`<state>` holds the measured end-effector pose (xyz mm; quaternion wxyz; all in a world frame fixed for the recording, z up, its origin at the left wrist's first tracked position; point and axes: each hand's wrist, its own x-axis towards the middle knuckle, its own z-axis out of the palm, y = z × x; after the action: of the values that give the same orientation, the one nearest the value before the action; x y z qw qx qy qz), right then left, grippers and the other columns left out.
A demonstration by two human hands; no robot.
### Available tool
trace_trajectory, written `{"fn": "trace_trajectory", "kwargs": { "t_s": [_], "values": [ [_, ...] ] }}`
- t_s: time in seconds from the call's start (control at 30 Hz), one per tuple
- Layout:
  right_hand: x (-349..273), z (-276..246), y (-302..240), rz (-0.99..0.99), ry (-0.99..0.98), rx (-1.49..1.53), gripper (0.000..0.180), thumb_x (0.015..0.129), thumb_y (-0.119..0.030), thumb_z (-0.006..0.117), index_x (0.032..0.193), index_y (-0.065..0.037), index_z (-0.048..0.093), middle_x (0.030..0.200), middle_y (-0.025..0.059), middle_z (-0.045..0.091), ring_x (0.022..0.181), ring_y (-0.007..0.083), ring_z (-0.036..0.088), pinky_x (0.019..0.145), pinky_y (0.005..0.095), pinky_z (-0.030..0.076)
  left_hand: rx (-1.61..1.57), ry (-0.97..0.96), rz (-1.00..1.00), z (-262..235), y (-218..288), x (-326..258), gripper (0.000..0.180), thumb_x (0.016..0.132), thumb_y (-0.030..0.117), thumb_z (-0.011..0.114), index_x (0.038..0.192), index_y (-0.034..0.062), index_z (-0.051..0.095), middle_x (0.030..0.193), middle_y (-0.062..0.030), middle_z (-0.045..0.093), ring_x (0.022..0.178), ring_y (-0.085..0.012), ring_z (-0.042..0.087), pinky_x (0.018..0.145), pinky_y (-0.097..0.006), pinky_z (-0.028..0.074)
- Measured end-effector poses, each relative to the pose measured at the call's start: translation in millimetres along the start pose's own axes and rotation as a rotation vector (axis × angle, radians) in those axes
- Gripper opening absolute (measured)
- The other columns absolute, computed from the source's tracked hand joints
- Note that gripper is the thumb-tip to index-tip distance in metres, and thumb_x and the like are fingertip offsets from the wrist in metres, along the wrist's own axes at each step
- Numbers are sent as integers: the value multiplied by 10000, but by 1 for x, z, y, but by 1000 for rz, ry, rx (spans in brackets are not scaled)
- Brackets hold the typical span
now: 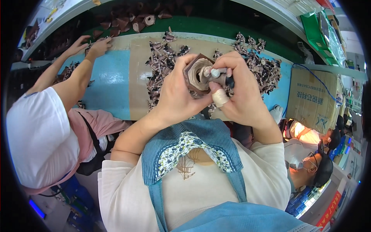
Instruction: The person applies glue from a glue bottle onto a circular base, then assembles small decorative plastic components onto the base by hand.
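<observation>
My left hand (174, 94) is closed around a brown, six-sided hollow piece (190, 83) with a pale, rippled inside, its open side turned up toward me. In my right hand (244, 91) I grip a small brown-and-pink figurine part (221, 78) with a dark end, pressed against the opening of the hollow piece. A beige band wraps my right thumb. Fingers cover much of both pieces, so I cannot tell whether they are joined. Heaps of similar small figurine parts (160, 58) lie beyond my left hand, and more figurine parts (268, 71) lie beyond my right.
Behind the worktable (112, 83) runs a green conveyor belt (216, 25) bearing several brown hollow pieces (148, 20). A co-worker's hands (98, 46) reach over the table at left. A cardboard box (313, 96) stands at right, with other people beyond it.
</observation>
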<state>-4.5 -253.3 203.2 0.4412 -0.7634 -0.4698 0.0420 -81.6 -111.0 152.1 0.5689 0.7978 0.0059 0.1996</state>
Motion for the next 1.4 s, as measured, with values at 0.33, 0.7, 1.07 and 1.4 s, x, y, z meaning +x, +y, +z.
{"fn": "trace_trajectory", "kwargs": {
  "t_s": [0.33,0.7,1.07,1.4],
  "values": [
    [2,19,-8,-23,108,-165,274,612,17,600,857,-13,481,780,125,467,626,292,523,520,379,432,122,102,140,6,-14,-2,621,610,106,790,1123,14,452,919,-126,605,761,-298,634,659,-346,510],
    [0,25,6,-52,165,-14,291,543,-41,556,823,-7,483,739,118,459,580,266,481,506,341,396,16,147,281,16,-25,3,580,602,108,777,1075,-7,462,894,-131,610,710,-283,640,617,-345,518],
    [24,-13,25,1,-253,77,409,725,48,572,1128,17,511,973,152,509,968,342,513,854,401,435,-333,-277,-301,-13,-27,19,567,646,150,769,1097,0,459,911,-57,615,818,-119,602,740,-270,497],
    [43,18,82,-116,-147,-124,596,673,103,561,1247,-51,516,1148,162,539,1077,319,511,921,397,432,-1025,29,-994,-52,-149,16,221,809,189,650,969,48,592,857,-75,613,578,-108,501,463,-202,405]
  ]
}}
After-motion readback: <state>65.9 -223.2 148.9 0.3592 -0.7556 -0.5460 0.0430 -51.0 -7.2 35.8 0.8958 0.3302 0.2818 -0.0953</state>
